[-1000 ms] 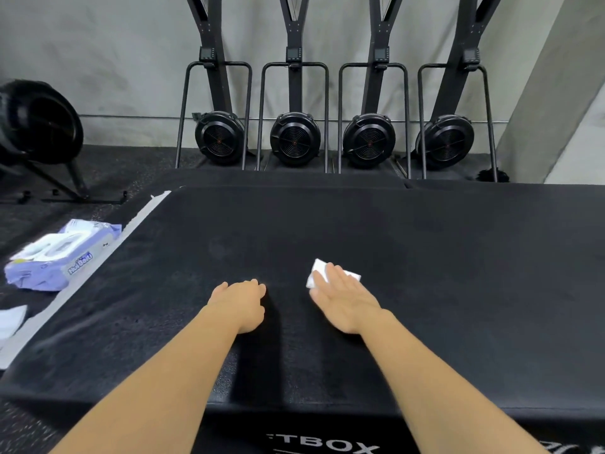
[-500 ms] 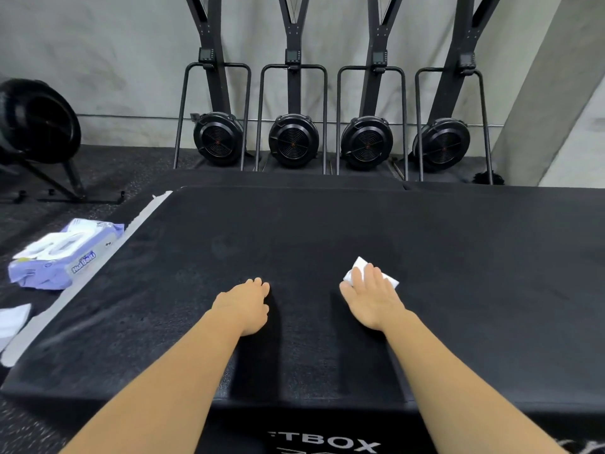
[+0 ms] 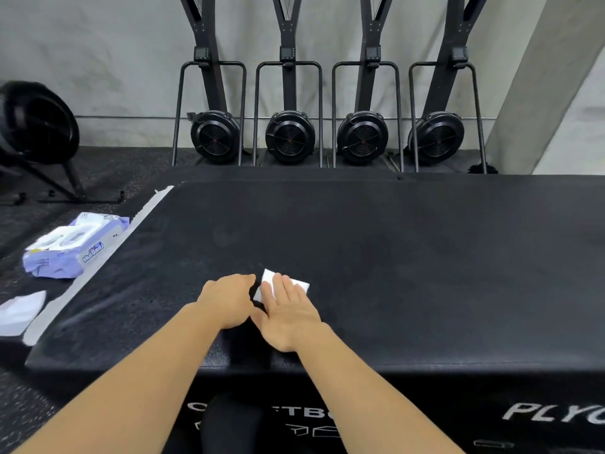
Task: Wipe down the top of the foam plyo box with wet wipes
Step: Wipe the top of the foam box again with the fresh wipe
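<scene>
- Right grip lies flat, palm down, fingers straight & close together, pressing on the wet wipe; no pinch.
- Left grip sits just beside it on the L, touching it near the thumb. Fingers are curled under, knuckles fwd, resting on the box, w/ nothing visibly held.
- Wet wipe is white, folded, and lies under the R fingers. Its far corners stick out past the fingertips, and its L edge shows btw the two grips. Can't tell if the L knuckles touch it.
- Foam plyo box top is black & textured. Wipe + both grips sit on its near part, a bit L of centre.
- On the floor off the box's L side: white sheet nearest, pale strip along the box edge, then a purple wipes pack w/ white lid, lying flat, well apart from both grips.
- Far end: four black fan machines in a row vs the grey wall, plus one more fan wheel at far L.
</scene>
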`<state>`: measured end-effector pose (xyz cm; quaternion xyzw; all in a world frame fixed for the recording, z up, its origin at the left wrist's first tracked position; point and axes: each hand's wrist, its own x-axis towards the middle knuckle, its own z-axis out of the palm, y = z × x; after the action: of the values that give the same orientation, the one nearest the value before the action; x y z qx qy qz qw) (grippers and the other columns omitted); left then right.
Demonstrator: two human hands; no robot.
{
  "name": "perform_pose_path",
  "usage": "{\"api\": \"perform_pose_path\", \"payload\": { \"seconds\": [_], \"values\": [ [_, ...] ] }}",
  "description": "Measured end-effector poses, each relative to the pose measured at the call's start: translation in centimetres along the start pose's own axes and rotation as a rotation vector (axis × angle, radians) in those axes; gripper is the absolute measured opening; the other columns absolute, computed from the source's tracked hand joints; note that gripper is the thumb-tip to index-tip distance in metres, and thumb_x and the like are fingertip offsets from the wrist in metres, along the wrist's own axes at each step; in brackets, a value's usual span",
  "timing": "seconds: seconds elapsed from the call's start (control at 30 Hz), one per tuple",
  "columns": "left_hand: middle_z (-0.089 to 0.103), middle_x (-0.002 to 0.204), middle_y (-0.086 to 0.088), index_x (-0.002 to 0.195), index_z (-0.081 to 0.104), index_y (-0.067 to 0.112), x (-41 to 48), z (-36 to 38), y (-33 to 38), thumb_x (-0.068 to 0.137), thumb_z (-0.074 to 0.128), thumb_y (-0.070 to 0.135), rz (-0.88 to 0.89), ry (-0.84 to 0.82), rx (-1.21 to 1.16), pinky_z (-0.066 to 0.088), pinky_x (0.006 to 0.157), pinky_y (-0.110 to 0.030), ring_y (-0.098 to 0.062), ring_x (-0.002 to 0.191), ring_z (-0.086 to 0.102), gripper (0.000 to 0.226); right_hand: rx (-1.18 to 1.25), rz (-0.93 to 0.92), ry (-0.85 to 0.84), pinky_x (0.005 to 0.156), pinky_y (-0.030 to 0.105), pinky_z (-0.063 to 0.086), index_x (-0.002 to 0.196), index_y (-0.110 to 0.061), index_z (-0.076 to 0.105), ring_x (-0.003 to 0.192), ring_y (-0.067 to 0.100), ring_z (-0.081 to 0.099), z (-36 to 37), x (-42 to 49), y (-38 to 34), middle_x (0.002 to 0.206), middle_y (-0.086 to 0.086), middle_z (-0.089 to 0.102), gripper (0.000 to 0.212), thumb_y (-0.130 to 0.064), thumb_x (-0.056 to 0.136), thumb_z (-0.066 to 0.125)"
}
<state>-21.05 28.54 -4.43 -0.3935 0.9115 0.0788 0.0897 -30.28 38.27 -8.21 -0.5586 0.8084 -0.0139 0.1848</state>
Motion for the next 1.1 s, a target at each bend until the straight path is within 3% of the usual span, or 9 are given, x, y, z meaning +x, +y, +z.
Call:
{"api": "perform_pose_path", "payload": {
  "seconds": [0.1, 0.23, 0.3, 0.43, 0.53, 0.73, 0.93, 1.1],
  "values": [
    [0.039, 0.151, 0.004, 0.151, 0.027, 0.024, -0.5, 0.2, 0.0, 0.099, 0.039, 0.020, -0.010, -0.012, -0.007, 0.027, 0.106, -0.030, -0.019, 0.136, 0.039, 0.054, 0.021, -0.040, 0.019, 0.123, 0.036, -0.009, 0.159, -0.020, -0.007, 0.150, 0.017, -0.021, -0.4, -0.7, 1.1, 0.165, 0.003, -0.020, 0.062, -0.046, 0.106, 0.012],
    [0.039, 0.151, 0.005, 0.136, 0.044, 0.031, -0.8, 0.8, 0.2, 0.100, 0.041, 0.031, 0.027, -0.051, 0.020, 0.027, 0.105, -0.034, -0.019, 0.135, 0.041, 0.037, 0.054, 0.012, 0.078, 0.123, 0.036, -0.001, 0.158, -0.023, 0.006, 0.152, 0.017, -0.010, -1.3, -2.0, 5.4, 0.166, 0.001, -0.009, 0.056, -0.043, 0.106, 0.015],
    [0.029, 0.157, 0.008, 0.146, 0.037, 0.029, -1.0, 0.7, 0.3, 0.099, 0.042, 0.037, 0.026, -0.080, 0.051, 0.024, 0.110, -0.036, -0.017, 0.139, 0.035, 0.048, 0.069, 0.075, 0.106, 0.122, 0.037, 0.007, 0.153, -0.023, 0.016, 0.151, 0.019, -0.001, -1.8, -2.6, 8.2, 0.164, 0.002, 0.000, 0.052, -0.042, 0.105, 0.017],
    [0.046, 0.146, 0.006, 0.142, 0.045, 0.025, -0.9, 0.3, 0.7, 0.097, 0.047, 0.038, 0.010, -0.092, 0.052, 0.024, 0.107, -0.035, -0.017, 0.132, 0.044, 0.047, 0.050, 0.204, 0.147, 0.117, 0.041, 0.019, 0.142, -0.018, 0.027, 0.143, 0.026, 0.016, -3.0, -3.5, 13.5, 0.155, 0.007, 0.015, 0.043, -0.037, 0.104, 0.020],
    [0.047, 0.144, 0.005, 0.138, 0.049, 0.023, -0.9, 0.1, 0.9, 0.096, 0.048, 0.038, 0.015, -0.097, 0.069, 0.026, 0.106, -0.035, -0.019, 0.130, 0.046, 0.045, 0.022, 0.284, 0.126, 0.116, 0.043, 0.020, 0.142, -0.011, 0.028, 0.141, 0.031, 0.018, -3.4, -3.6, 15.1, 0.152, 0.014, 0.018, 0.044, -0.032, 0.104, 0.018],
    [0.023, 0.159, 0.009, 0.149, 0.033, 0.029, -0.7, 0.5, 0.5, 0.098, 0.047, 0.039, 0.023, -0.110, 0.041, 0.021, 0.113, -0.035, -0.017, 0.143, 0.029, 0.054, 0.019, 0.311, 0.133, 0.119, 0.045, 0.015, 0.151, -0.009, 0.019, 0.144, 0.033, 0.011, -2.5, -3.1, 11.5, 0.156, 0.018, 0.013, 0.056, -0.037, 0.103, 0.018],
    [0.028, 0.157, 0.008, 0.149, 0.033, 0.030, -0.5, 0.6, 0.4, 0.099, 0.043, 0.032, 0.018, -0.112, 0.051, 0.028, 0.111, -0.033, -0.020, 0.140, 0.034, 0.051, 0.037, 0.186, 0.100, 0.123, 0.042, -0.004, 0.158, -0.010, -0.004, 0.151, 0.026, -0.016, 0.0, -3.3, 4.0, 0.164, 0.012, -0.015, 0.069, -0.049, 0.104, 0.014],
    [0.048, 0.143, 0.004, 0.137, 0.049, 0.023, -1.0, 0.9, 0.9, 0.098, 0.042, 0.026, 0.014, -0.076, 0.110, 0.041, 0.094, -0.030, -0.020, 0.125, 0.050, 0.039, 0.019, 0.051, 0.006, 0.122, 0.038, -0.012, 0.157, -0.013, -0.013, 0.149, 0.022, -0.025, 1.0, -3.2, -0.5, 0.163, 0.009, -0.024, 0.068, -0.049, 0.105, 0.013]
  ]
}}
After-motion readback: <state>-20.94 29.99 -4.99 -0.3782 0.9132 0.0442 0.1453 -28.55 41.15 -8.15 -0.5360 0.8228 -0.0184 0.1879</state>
